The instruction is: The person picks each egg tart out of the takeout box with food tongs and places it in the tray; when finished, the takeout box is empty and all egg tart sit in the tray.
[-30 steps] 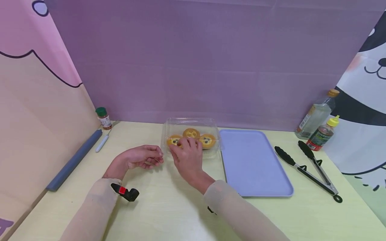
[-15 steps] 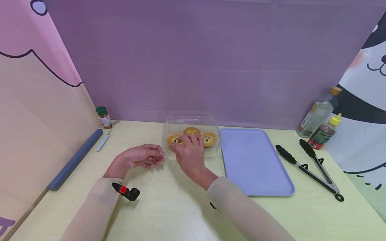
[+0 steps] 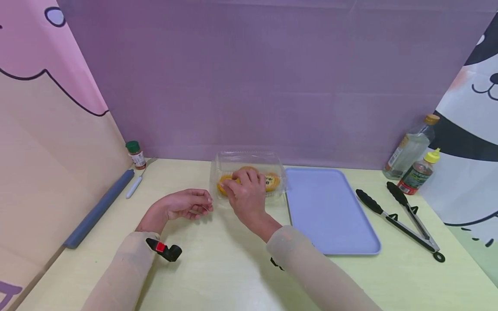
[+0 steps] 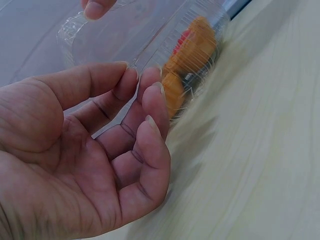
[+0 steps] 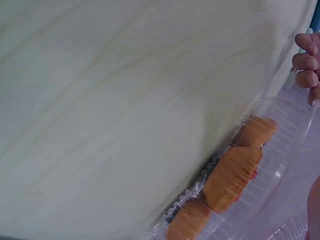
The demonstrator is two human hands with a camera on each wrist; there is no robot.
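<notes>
A clear plastic clamshell box [image 3: 249,159] stands at the back middle of the table with round golden pastries [image 3: 272,182] inside; two of these have dark marks on top. At the box's front left corner, my left hand [image 3: 190,204] pinches the thin rim between thumb and forefinger, the other fingers loosely curled, as the left wrist view shows. My right hand [image 3: 249,201] reaches over the box front with bent fingers, overlapping the pastries; I cannot tell whether it grips anything. Only a blurred edge of it shows in the right wrist view, beside the clear plastic.
A lilac tray [image 3: 332,211] lies right of the box, then black-tipped tongs [image 3: 404,224]. Two bottles, one clear [image 3: 410,147] and one yellow-capped [image 3: 418,172], stand at the back right. Left are a blue roll [image 3: 99,209], a white-handled utensil [image 3: 134,186] and a green-capped jar [image 3: 136,155].
My right hand has shifted slightly rightward over the box, covering more of the back pastry. My left hand keeps its place at the corner. The whole view has shifted slightly.
</notes>
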